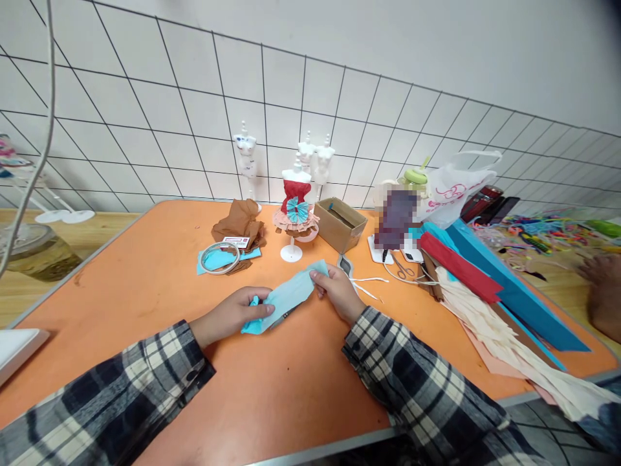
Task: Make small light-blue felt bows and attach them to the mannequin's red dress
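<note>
Both of my hands hold a strip of light blue crepe paper [294,292] stretched between them above the orange table. My left hand [245,309] pinches its bunched left end. The upper right corner is gripped between the thumb and fingers of my right hand [337,291]. A dark narrow piece [282,317] shows along the strip's lower edge; I cannot tell what it is. Beyond my hands stands a small white dress form [295,171] wearing a red bodice, a blue bow [297,210] and a ruffled pink skirt.
Left of the dress form lie brown crepe paper [237,223] and a roll of tape [220,258]. A cardboard box [342,226], scissors [402,266] and a red paper roll [458,266] are to the right. White dress forms [246,152] stand behind. Another person's hand [604,285] is at far right.
</note>
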A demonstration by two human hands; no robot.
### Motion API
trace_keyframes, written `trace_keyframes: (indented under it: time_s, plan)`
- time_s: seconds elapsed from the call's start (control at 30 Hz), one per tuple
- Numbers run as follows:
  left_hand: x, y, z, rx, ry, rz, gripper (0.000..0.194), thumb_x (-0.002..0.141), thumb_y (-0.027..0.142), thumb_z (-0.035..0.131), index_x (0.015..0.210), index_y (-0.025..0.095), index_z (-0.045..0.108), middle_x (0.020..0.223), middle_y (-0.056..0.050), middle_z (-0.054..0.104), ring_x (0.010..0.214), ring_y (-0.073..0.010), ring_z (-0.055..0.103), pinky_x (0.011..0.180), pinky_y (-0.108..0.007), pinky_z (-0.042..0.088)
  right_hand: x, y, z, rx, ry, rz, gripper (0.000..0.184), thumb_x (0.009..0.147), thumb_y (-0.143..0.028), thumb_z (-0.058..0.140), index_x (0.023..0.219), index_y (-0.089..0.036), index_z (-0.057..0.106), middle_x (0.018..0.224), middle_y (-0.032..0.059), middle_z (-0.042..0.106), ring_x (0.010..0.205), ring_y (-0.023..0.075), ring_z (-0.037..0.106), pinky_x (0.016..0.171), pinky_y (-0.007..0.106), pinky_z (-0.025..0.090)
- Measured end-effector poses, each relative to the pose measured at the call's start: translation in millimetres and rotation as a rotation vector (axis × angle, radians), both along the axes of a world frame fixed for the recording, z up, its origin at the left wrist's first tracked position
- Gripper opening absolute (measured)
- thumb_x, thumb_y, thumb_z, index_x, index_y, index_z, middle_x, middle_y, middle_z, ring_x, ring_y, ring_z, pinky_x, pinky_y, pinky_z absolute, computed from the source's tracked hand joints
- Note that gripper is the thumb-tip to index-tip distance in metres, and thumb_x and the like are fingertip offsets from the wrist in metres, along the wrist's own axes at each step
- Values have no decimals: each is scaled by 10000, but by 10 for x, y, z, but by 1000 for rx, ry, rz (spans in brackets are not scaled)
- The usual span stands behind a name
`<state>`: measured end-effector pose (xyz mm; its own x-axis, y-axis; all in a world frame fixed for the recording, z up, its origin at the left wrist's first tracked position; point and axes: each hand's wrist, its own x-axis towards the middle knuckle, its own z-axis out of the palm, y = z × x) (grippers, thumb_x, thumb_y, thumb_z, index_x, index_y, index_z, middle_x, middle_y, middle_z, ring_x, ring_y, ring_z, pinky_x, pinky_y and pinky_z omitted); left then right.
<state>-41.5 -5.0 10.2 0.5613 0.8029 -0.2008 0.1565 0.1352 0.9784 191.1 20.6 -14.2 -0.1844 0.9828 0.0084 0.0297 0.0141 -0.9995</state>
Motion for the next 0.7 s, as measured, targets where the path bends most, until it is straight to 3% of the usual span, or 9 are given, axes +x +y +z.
trace_keyframes:
  time_s: [0.07, 0.17, 0.23, 0.33, 0.4, 0.53, 0.7]
  plan:
    - [-6, 20, -31, -94, -155, 93, 258, 738, 384, 716, 780, 138, 652, 707, -41, 646, 629, -153, 576, 586, -239, 449, 1, 14, -6, 49, -95, -96, 281, 785, -406, 560, 949, -179, 536, 757, -1, 552, 582, 118, 468, 543, 251, 385]
    - [-33, 63, -52, -146, -321, 274, 182, 740, 307, 725, 759, 147, 639, 686, -26, 638, 661, -137, 590, 656, -233, 481, 12, -27, 49, 376, -374, -276, 337, 797, -279, 564, 1114, -172, 524, 1018, 74, 585, 813, 165, 531, 727, 309, 446]
    - [-63, 95, -56, -187, -354, 343, 159, 736, 272, 733, 787, 152, 642, 667, -6, 618, 647, -124, 586, 668, -233, 498, 14, -86, 94, 605, -583, -112, 194, 851, -210, 524, 1032, -171, 582, 996, 74, 610, 902, 181, 533, 837, 331, 427]
    - [-95, 134, -66, -256, -391, 417, 169, 722, 252, 761, 786, 148, 645, 668, -2, 614, 639, -120, 592, 664, -235, 515, -22, -176, 104, 764, -828, 332, 211, 919, -189, 491, 1089, -190, 617, 1077, 78, 638, 1038, 198, 530, 921, 348, 391]
    - [-100, 150, -84, -261, -421, 426, 192, 693, 254, 791, 745, 145, 642, 671, -6, 623, 642, -124, 599, 664, -233, 518, -60, -218, 79, 791, -978, 444, 250, 937, -214, 506, 1169, -198, 596, 1156, 93, 617, 1090, 218, 512, 920, 365, 384]
    - [-100, 173, -128, -213, -435, 397, 197, 676, 267, 807, 749, 141, 675, 731, -28, 674, 686, -135, 619, 691, -224, 511, -94, -282, 66, 777, -1123, 484, 222, 924, -131, 482, 1096, -186, 611, 978, 85, 615, 946, 211, 533, 818, 336, 402]
    - [-99, 174, -120, -116, -395, 417, 132, 716, 239, 771, 787, 151, 702, 767, -37, 706, 680, -136, 616, 640, -212, 474, -95, -400, 127, 587, -986, 346, 205, 835, -50, 457, 958, -159, 580, 1059, 107, 585, 894, 185, 546, 751, 292, 413]
